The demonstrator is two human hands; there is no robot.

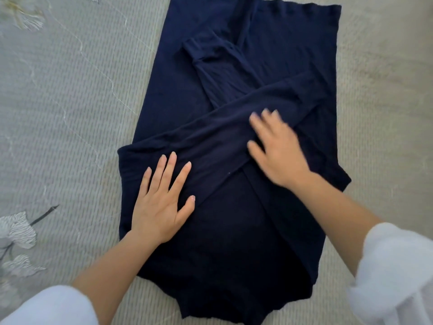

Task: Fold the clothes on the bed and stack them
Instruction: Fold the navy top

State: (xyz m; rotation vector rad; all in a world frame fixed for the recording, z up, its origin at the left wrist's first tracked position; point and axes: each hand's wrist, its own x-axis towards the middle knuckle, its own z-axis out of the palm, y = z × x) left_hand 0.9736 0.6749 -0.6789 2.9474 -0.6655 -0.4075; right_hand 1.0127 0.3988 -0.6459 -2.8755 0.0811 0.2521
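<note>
Head view, left hand (161, 202) flat on navy garment (234, 231), right hand (278, 151) blurred, splayed, both grips released

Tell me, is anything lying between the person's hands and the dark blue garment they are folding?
Nothing visible. The left hand lies flat on the navy garment, and the right hand, blurred, rests on the sleeve folded across it. The garment lies on the bed cover.

Grey ribbed bedspread (70, 102) with pale flower prints (18, 228).
</note>
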